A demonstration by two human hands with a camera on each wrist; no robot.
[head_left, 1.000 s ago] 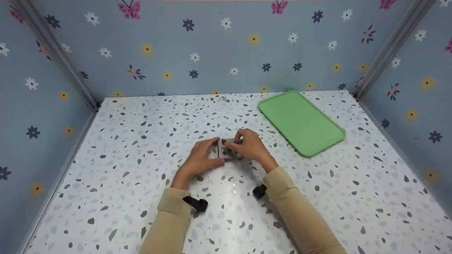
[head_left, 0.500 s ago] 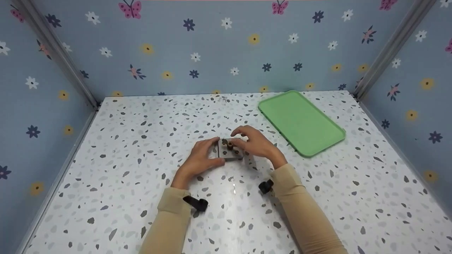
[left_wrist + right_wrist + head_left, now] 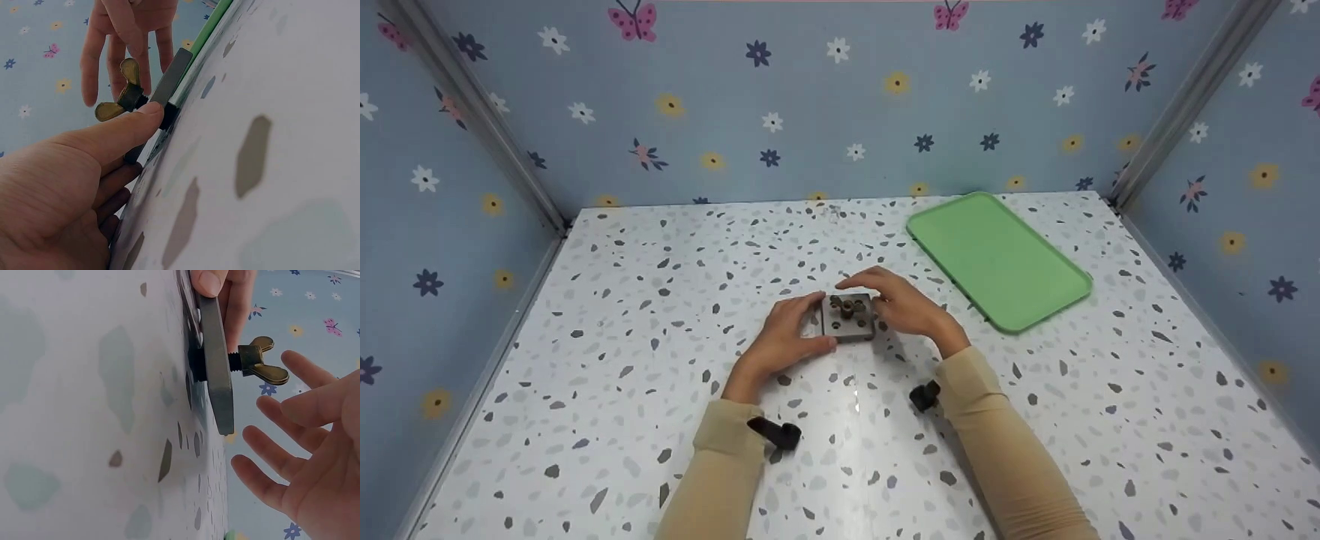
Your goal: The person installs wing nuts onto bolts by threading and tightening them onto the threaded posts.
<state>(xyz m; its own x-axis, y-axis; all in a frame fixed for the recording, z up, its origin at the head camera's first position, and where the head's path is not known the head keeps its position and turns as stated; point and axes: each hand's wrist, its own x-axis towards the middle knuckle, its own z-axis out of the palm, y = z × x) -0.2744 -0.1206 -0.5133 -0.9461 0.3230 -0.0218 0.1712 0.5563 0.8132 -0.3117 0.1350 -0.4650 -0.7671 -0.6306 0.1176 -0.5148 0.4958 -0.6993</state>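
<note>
A small grey metal plate (image 3: 849, 330) with several holes lies near the middle of the table. From it rises a threaded black bolt (image 3: 234, 361) carrying a brass wing nut (image 3: 265, 372), whose two wings also show in the left wrist view. My left hand (image 3: 786, 334) grips the plate's left side, thumb on the near edge and fingers at the far edge. Just right of the wing nut, my right hand (image 3: 906, 304) hovers with its fingers spread, holding nothing. In the right wrist view its fingertips (image 3: 289, 357) are close to a wing but apart from it.
A green tray (image 3: 997, 259) lies at the back right of the speckled table (image 3: 660, 352). Flower-patterned panels (image 3: 810, 97) close off the back and both sides. Each sleeve carries a black wrist mount (image 3: 776, 433).
One second ago my right fingers were at the wing nut; they have since opened and drawn back to the right, uncovering it. My left hand stays on the plate.
</note>
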